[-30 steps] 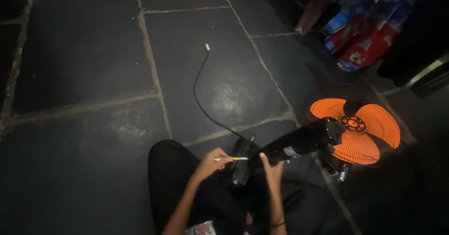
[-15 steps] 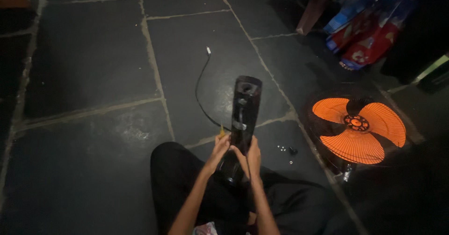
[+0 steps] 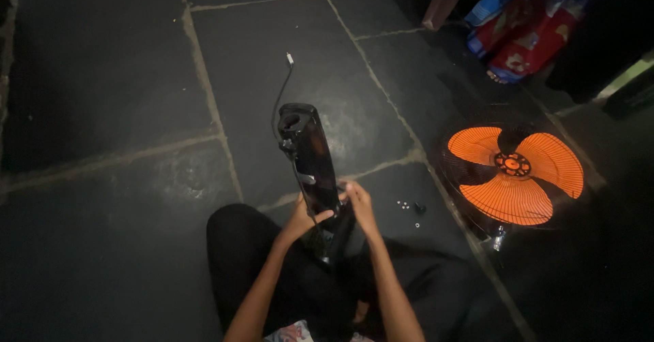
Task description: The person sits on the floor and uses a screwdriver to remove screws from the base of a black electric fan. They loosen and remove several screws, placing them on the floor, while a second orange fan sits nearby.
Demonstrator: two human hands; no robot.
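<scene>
Black-clad knee [image 3: 238, 246] nearest, below housing. Left hand [image 3: 300, 218] and right hand [image 3: 360, 206] both wrapped around lower end of glossy black plastic housing [image 3: 312, 161], one on each side. Housing long, rounded, tube-like; long axis runs away from person, open round end pointing far and slightly left. Thin black cable [image 3: 278, 107] leaves housing's far end, white plug lying on dark matte stone floor [image 3: 116, 76]. Right of housing: small screws [image 3: 407, 207] on floor, then orange three-blade fan head [image 3: 512, 176] in wire cage.
</scene>
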